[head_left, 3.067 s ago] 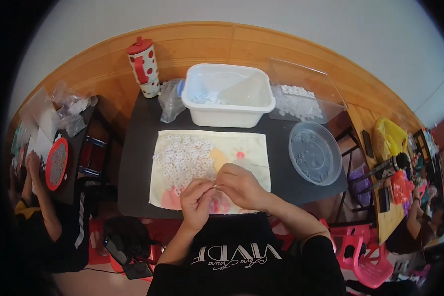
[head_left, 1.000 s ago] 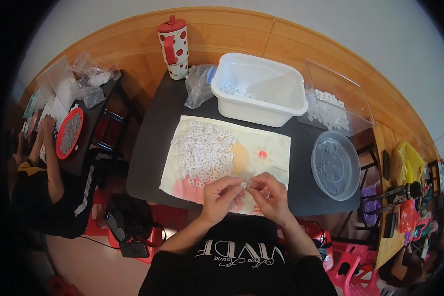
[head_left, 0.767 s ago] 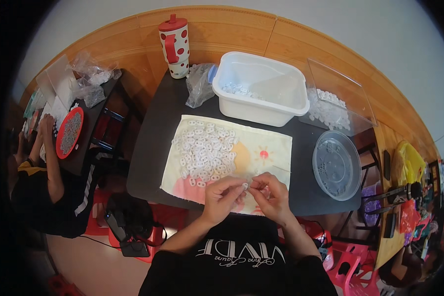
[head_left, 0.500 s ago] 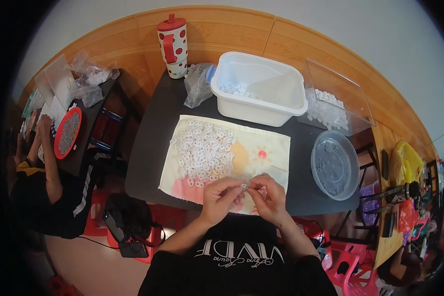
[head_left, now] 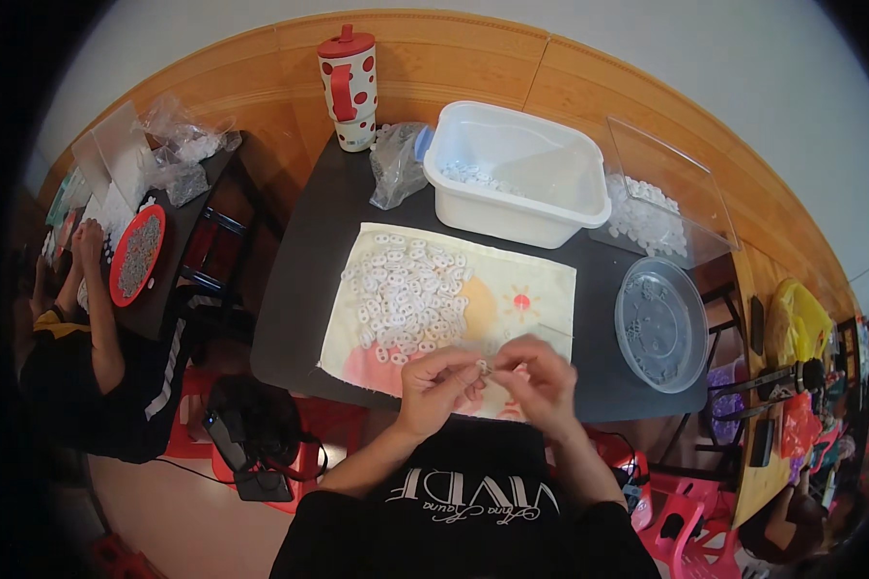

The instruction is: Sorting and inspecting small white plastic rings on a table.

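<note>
Near the front edge of a pale yellow cloth (head_left: 548,289), my left hand (head_left: 429,396) pinches a small white two-holed plastic piece (head_left: 483,367) between thumb and forefinger. Close against it on the right, my right hand (head_left: 543,388) has its thumb and fingers pressed together. Whatever those fingers hold is too small to make out. Just beyond my left hand, a spread pile of similar white two-holed pieces (head_left: 410,294) covers the cloth's left half. To the right stands a round clear tub (head_left: 660,326) with small bits in it.
A white basin (head_left: 512,214) with small pieces inside stands behind the cloth. Beside it are a clear box of white pieces (head_left: 647,217), a plastic bag (head_left: 398,164) and a spotted tumbler (head_left: 349,92). At the left table, another person's hands (head_left: 89,236) are near a red tray (head_left: 137,256).
My right hand has shifted slightly right and turned, its fingers still pinched. My left hand keeps its pinch on the white piece. The whole view has slid a little.
</note>
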Demonstrator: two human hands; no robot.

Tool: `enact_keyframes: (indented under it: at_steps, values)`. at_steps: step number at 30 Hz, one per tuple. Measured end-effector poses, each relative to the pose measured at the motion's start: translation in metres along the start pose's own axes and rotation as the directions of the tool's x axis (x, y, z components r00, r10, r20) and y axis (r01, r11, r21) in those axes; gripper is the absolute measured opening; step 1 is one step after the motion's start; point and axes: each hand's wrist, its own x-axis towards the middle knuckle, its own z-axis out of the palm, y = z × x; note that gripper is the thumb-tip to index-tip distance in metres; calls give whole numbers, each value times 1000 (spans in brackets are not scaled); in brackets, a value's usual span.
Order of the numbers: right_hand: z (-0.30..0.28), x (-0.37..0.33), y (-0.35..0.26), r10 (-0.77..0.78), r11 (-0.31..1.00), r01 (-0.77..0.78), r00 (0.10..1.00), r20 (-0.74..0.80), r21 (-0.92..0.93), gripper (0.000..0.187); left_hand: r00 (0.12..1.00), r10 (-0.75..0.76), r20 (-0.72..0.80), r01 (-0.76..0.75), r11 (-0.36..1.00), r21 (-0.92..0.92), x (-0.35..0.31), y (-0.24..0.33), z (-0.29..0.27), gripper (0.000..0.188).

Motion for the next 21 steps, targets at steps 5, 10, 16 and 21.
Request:
enact_keyframes:
  at_steps: [5,10,16,21]
  values:
    - [-31,20,8,-13,951,9,1000,-13,-309,16,994,24,-103,-53,955,-290,6,-11,-8,24]
    - [-18,22,8,-46,785,228,949,313,-577,25,992,11,-129,-47,959,-280,6,-11,-6,23]
    - [-22,27,-2,-55,817,234,941,334,-527,19,991,20,-132,-54,963,-264,9,-10,-7,21]
    - [-31,8,-8,-110,853,357,836,538,-380,22,988,17,-156,-57,965,-255,7,-9,-3,19]
